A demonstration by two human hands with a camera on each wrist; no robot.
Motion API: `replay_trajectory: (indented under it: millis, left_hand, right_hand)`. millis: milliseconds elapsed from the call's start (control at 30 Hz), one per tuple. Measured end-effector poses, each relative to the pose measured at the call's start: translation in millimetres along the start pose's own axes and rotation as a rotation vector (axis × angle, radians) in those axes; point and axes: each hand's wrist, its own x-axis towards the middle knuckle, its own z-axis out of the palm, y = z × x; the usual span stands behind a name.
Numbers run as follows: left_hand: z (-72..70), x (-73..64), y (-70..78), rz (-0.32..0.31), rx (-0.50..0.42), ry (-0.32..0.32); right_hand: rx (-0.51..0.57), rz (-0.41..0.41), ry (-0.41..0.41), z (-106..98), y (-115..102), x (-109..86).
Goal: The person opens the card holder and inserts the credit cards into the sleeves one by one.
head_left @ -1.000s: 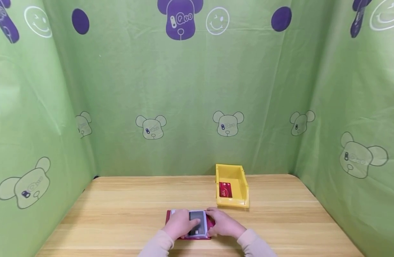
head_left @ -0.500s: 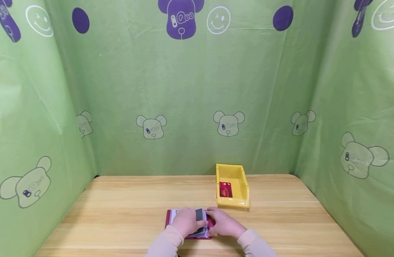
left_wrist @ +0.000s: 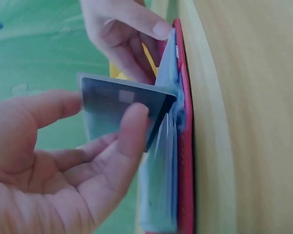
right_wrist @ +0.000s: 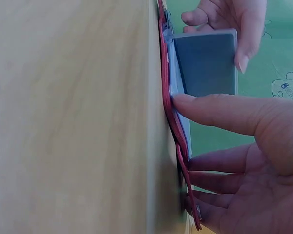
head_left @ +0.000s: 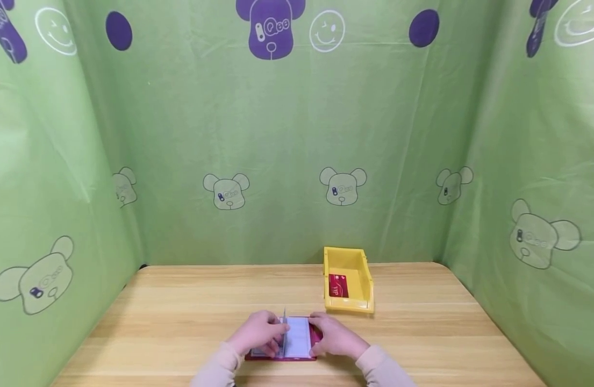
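Note:
A red card holder lies spread on the table, with clear plastic pages inside. My left hand pinches one plastic page with a dark card in it between thumb and fingers. That page stands almost upright from the holder's middle. More clear pages show beside it in the left wrist view. On the holder's right half lies a pale page. My right hand rests on that side, its thumb pressing the page and its other fingertips at the red cover.
A yellow bin stands behind the right hand, near the back of the wooden table. Inside it lies a red VIP card. Green printed curtains close in the back and sides.
My left hand first lay over the dark card's page, then moved right over it, and now has swung the page up and leftward, uncovering a pale page. The right hand stays put.

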Motion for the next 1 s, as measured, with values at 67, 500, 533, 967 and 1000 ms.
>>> replay_trajectory:
  millis: [67, 500, 533, 967, 1000]
  left_hand:
    - [-6.7, -2.5, -6.2, -0.006, -0.077, -0.015]
    - [-36.8, -13.4, -36.6, -0.050, -0.131, -0.005]
    - [-37.1, -13.6, -37.4, -0.054, -0.125, -0.003]
    - [-35.0, -19.1, -36.5, -0.056, -0.068, 0.053]
    - [-34.8, -19.3, -36.6, -0.055, -0.062, 0.059]
  right_hand:
    - [0.004, 0.001, -0.003, 1, -1, -0.2]
    - [0.008, 0.007, -0.006, 0, -2, -0.1]
    - [0.004, 0.006, -0.006, 0, -2, 0.1]
    - [-0.001, 0.001, -0.002, 0, 0, 0.1]
    - [0.000, -0.001, -0.001, 0, -1, -0.2]
